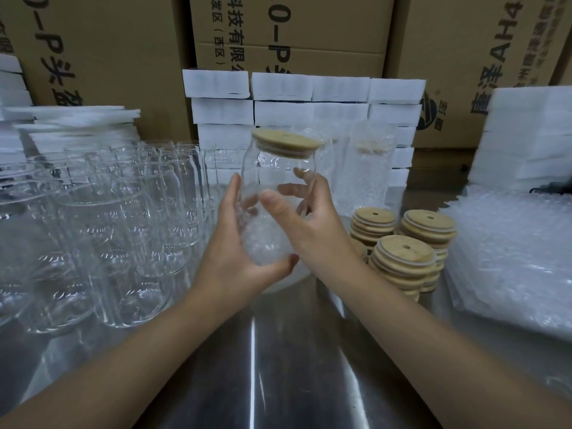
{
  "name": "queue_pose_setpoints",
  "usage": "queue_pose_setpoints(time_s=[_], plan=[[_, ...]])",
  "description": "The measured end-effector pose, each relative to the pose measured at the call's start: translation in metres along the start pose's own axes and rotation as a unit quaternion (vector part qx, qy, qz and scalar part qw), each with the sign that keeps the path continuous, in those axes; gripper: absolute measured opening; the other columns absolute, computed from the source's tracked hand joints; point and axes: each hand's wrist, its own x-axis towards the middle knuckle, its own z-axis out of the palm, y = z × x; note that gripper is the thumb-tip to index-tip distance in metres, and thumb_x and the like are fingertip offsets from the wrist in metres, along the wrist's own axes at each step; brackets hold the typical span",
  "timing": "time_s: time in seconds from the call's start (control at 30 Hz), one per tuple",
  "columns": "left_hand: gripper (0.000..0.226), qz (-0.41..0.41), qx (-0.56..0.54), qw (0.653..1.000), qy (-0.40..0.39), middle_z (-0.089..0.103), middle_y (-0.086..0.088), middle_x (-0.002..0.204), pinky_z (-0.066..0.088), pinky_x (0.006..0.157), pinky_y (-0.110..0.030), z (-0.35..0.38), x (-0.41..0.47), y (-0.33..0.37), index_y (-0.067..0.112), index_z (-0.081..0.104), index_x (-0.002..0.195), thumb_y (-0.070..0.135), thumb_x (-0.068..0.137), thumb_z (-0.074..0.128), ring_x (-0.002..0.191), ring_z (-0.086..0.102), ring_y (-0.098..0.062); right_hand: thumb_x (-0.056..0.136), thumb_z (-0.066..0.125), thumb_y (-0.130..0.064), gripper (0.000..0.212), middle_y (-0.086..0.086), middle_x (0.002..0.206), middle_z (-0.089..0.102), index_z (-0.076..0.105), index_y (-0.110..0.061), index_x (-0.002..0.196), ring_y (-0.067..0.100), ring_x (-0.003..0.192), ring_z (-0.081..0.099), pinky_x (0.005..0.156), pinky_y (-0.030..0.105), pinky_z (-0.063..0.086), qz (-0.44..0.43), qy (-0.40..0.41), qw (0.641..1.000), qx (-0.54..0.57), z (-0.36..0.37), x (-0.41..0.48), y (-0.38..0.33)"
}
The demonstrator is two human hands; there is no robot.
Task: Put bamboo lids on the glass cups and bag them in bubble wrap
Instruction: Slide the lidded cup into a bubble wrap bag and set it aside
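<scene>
A clear glass cup [272,174] with a round bamboo lid [286,142] on its mouth is held up above the steel table, tilted slightly. My right hand [312,224] grips its side with thumb in front and fingers behind. My left hand [238,258] holds the cup's lower end, where a bubble wrap bag [266,243] covers the base. Many bare glass cups [123,218] stand at the left. Stacks of bamboo lids [402,252] with straw holes sit at the right.
A pile of bubble wrap bags [510,258] lies at the far right. Two wrapped cups [365,168] stand behind the held one. White foam blocks [309,97] and cardboard boxes [291,32] line the back. The steel table [278,366] reaches toward me.
</scene>
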Motion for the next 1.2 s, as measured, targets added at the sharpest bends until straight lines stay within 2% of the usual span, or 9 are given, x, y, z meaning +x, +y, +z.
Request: queue_pose_setpoints(time_s=[0.13, 0.23, 0.33, 0.43, 0.6, 0.7, 0.77, 1.0, 1.2], plan=[[0.120, -0.005, -0.021, 0.998, 0.060, 0.049, 0.041, 0.122, 0.042, 0.098, -0.011, -0.002, 0.002, -0.003, 0.033, 0.014, 0.152, 0.040, 0.057, 0.087, 0.122, 0.046, 0.013, 0.065, 0.063, -0.067, 0.082, -0.016, 0.128, 0.049, 0.035, -0.036, 0.136, 0.009, 0.122, 0.045, 0.088, 0.018, 0.039, 0.011, -0.045, 0.999, -0.009, 0.002, -0.001, 0.002], [0.114, -0.013, -0.058, 0.993, 0.100, 0.056, 0.024, 0.124, 0.046, 0.093, -0.015, -0.003, 0.003, -0.006, 0.032, 0.024, 0.148, 0.047, 0.053, 0.085, 0.119, 0.055, 0.002, 0.065, 0.058, -0.076, 0.074, -0.017, 0.130, 0.049, 0.045, -0.043, 0.130, 0.006, 0.128, 0.042, 0.098, 0.027, 0.041, 0.020, -0.072, 0.997, -0.013, -0.001, 0.003, 0.002], [0.100, 0.005, -0.064, 0.990, 0.127, 0.060, 0.022, 0.116, 0.049, 0.090, -0.020, -0.005, 0.004, -0.005, 0.030, 0.036, 0.140, 0.051, 0.055, 0.084, 0.111, 0.059, -0.002, 0.075, 0.041, -0.078, 0.047, -0.033, 0.117, 0.053, 0.062, -0.051, 0.108, -0.017, 0.114, 0.043, 0.096, 0.017, 0.034, 0.022, -0.059, 0.998, 0.014, -0.008, 0.008, -0.002], [0.097, 0.019, -0.080, 0.985, 0.151, 0.059, 0.012, 0.125, 0.050, 0.099, -0.034, -0.006, 0.003, -0.004, 0.028, 0.036, 0.140, 0.051, 0.058, 0.083, 0.116, 0.058, -0.010, 0.087, 0.030, -0.068, 0.041, -0.023, 0.123, 0.057, 0.067, -0.051, 0.094, -0.003, 0.116, 0.050, 0.102, 0.027, 0.036, 0.026, -0.045, 0.998, 0.033, -0.014, 0.011, -0.002], [0.078, 0.034, -0.102, 0.980, 0.168, 0.047, -0.006, 0.141, 0.045, 0.104, -0.050, -0.009, 0.002, 0.003, 0.053, 0.032, 0.128, 0.047, 0.064, 0.077, 0.127, 0.052, -0.023, 0.069, 0.048, -0.022, 0.067, 0.009, 0.139, 0.050, 0.041, -0.037, 0.134, 0.021, 0.126, 0.050, 0.107, 0.033, 0.038, 0.052, -0.213, 0.973, 0.071, -0.022, 0.010, 0.005], [0.069, 0.045, -0.134, 0.974, 0.177, 0.049, -0.014, 0.138, 0.043, 0.106, -0.050, -0.010, 0.003, 0.006, 0.042, 0.035, 0.127, 0.047, 0.068, 0.071, 0.125, 0.054, -0.026, 0.075, 0.067, -0.018, 0.094, -0.028, 0.138, 0.039, 0.013, -0.032, 0.150, -0.019, 0.121, 0.040, 0.097, 0.009, 0.040, 0.049, -0.340, 0.939, -0.010, -0.020, 0.006, 0.009], [0.065, 0.046, -0.146, 0.972, 0.180, 0.051, -0.013, 0.134, 0.046, 0.104, -0.047, -0.009, 0.003, 0.006, 0.039, 0.037, 0.126, 0.046, 0.070, 0.068, 0.122, 0.055, -0.024, 0.077, 0.079, -0.023, 0.100, -0.043, 0.120, 0.041, 0.010, -0.034, 0.148, -0.033, 0.102, 0.041, 0.082, -0.002, 0.038, 0.038, -0.319, 0.947, -0.027, -0.016, 0.001, 0.012], [0.118, 0.005, -0.202, 0.977, 0.066, 0.050, -0.004, 0.140, 0.051, 0.094, -0.027, -0.014, 0.012, 0.005, 0.013, 0.016, 0.152, 0.068, 0.066, 0.074, 0.125, 0.055, -0.014, 0.068, 0.087, -0.013, 0.087, -0.006, 0.124, 0.059, 0.033, -0.023, 0.135, 0.000, 0.110, 0.061, 0.093, 0.023, 0.051, 0.011, -0.172, 0.983, 0.058, -0.004, 0.001, 0.010], [0.104, -0.029, -0.140, 0.990, -0.002, 0.056, 0.014, 0.134, 0.049, 0.094, -0.024, -0.009, 0.005, 0.001, 0.032, 0.033, 0.141, 0.072, 0.057, 0.078, 0.124, 0.056, -0.007, 0.062, 0.083, -0.017, 0.072, -0.005, 0.106, 0.070, 0.044, -0.024, 0.122, 0.008, 0.099, 0.069, 0.078, 0.022, 0.055, -0.004, -0.067, 0.982, 0.177, -0.010, 0.010, 0.011]])
